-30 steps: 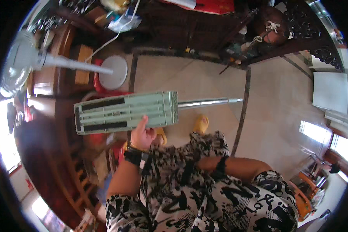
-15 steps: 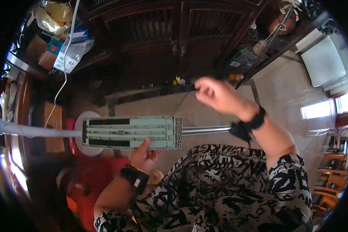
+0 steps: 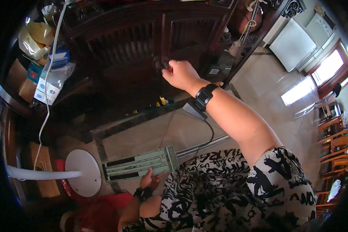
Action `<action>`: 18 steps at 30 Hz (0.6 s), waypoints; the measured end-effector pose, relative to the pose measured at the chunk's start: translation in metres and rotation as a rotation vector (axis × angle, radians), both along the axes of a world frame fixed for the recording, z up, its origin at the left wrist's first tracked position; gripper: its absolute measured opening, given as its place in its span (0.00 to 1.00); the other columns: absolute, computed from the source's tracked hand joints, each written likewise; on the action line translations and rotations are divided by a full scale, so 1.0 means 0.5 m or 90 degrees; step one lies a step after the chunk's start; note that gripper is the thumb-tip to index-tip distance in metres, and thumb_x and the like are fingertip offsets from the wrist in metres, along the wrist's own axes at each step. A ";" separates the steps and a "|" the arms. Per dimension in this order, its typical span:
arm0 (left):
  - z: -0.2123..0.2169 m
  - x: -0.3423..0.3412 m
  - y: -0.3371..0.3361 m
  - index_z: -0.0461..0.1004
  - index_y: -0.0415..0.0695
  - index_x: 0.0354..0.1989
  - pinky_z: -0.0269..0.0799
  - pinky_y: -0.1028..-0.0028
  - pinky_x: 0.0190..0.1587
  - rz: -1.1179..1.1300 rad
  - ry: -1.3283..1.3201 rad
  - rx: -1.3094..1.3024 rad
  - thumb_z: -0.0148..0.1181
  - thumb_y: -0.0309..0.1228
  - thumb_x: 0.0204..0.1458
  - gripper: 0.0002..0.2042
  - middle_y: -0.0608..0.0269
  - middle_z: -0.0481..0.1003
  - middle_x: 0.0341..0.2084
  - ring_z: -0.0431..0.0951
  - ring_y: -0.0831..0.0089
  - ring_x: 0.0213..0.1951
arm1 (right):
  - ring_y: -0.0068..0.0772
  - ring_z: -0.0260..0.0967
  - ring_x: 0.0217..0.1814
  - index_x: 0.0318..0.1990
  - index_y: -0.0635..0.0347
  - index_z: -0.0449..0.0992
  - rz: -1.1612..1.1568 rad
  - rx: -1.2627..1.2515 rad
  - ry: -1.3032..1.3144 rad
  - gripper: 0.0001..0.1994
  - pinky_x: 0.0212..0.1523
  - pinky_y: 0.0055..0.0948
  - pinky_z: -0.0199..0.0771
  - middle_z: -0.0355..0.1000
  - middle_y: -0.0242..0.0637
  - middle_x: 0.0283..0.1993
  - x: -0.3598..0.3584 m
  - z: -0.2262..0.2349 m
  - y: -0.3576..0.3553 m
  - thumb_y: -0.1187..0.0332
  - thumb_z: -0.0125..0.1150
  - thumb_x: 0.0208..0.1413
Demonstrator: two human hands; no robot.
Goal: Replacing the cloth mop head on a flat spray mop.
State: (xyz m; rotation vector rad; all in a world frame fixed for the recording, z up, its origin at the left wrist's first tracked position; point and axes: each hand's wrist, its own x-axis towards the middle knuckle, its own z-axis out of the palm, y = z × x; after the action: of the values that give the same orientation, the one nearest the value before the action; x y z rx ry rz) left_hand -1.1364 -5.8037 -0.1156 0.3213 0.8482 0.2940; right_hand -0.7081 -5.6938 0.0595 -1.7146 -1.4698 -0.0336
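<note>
On the near side, left of the middle, we see a green slatted head (image 3: pixel 133 167) of hard plastic, long and flat, with dark strips along its bars. Our left hand (image 3: pixel 150 181) is closed on its near edge; the thumb lies on top, while the other fingers are partly hidden below it. From its right end goes a shiny, smooth metal pole (image 3: pixel 205 146), whose far end is lost behind the right forearm (image 3: pixel 239 116).

Our right hand (image 3: pixel 181 76) is at the far side, with bent fingers, beside a dark handle (image 3: pixel 158 63) of the wooden cabinet (image 3: pixel 121 46). The wood is so dark there that we cannot tell whether the fingers grip this handle or only touch it. The doors have narrow vertical ribs, and their upper part is cut off.

A grey wedge-shaped piece (image 3: pixel 194 112) with a thin black cord (image 3: pixel 212 131) is near the right forearm; perhaps it hangs above the tiled floor (image 3: pixel 154 131). On the left, a round, smooth white base (image 3: pixel 85 183) carries a white tube (image 3: pixel 46 174), cut by the dark rim. The patterned shirt (image 3: pixel 212 193) covers much of the near side.
</note>
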 end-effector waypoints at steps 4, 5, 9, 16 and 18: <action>-0.122 -0.084 -0.011 0.53 0.45 0.64 0.70 0.67 0.49 0.052 -0.065 0.006 0.49 0.44 0.59 0.28 0.57 0.65 0.57 0.69 0.58 0.54 | 0.57 0.71 0.30 0.26 0.64 0.71 -0.038 0.076 0.073 0.12 0.32 0.48 0.72 0.72 0.51 0.25 -0.020 -0.013 -0.003 0.64 0.53 0.53; -0.138 -0.091 -0.021 0.54 0.45 0.63 0.65 0.59 0.55 0.099 -0.078 -0.007 0.49 0.42 0.60 0.26 0.57 0.63 0.59 0.65 0.56 0.58 | 0.57 0.70 0.29 0.26 0.64 0.71 -0.041 0.079 0.029 0.12 0.32 0.48 0.72 0.72 0.51 0.25 -0.024 -0.012 -0.004 0.63 0.53 0.53; -0.163 -0.097 -0.060 0.54 0.47 0.64 0.58 0.51 0.62 0.119 -0.017 0.040 0.49 0.41 0.60 0.25 0.59 0.61 0.61 0.60 0.56 0.61 | 0.57 0.68 0.28 0.28 0.63 0.68 0.001 0.075 -0.039 0.10 0.28 0.46 0.68 0.70 0.51 0.24 -0.027 -0.015 -0.076 0.65 0.54 0.55; -0.084 -0.045 -0.063 0.53 0.48 0.63 0.57 0.58 0.60 0.098 0.180 0.010 0.51 0.42 0.59 0.26 0.59 0.62 0.58 0.61 0.58 0.60 | 0.42 0.67 0.25 0.33 0.62 0.67 0.039 0.011 0.113 0.09 0.27 0.36 0.67 0.69 0.43 0.26 0.089 -0.087 -0.310 0.66 0.51 0.60; -0.103 -0.061 -0.062 0.55 0.48 0.61 0.58 0.59 0.58 0.095 0.155 0.004 0.50 0.43 0.59 0.25 0.58 0.63 0.56 0.62 0.59 0.58 | 0.27 0.66 0.22 0.35 0.61 0.66 0.013 -0.048 0.196 0.09 0.24 0.28 0.67 0.69 0.36 0.24 0.115 -0.111 -0.344 0.65 0.48 0.62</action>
State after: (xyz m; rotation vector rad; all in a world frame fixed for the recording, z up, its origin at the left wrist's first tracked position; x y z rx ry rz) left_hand -1.1667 -5.8349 -0.1670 0.3040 1.1146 0.4013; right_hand -0.6506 -5.8658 0.0039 -1.6787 -1.2725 0.2884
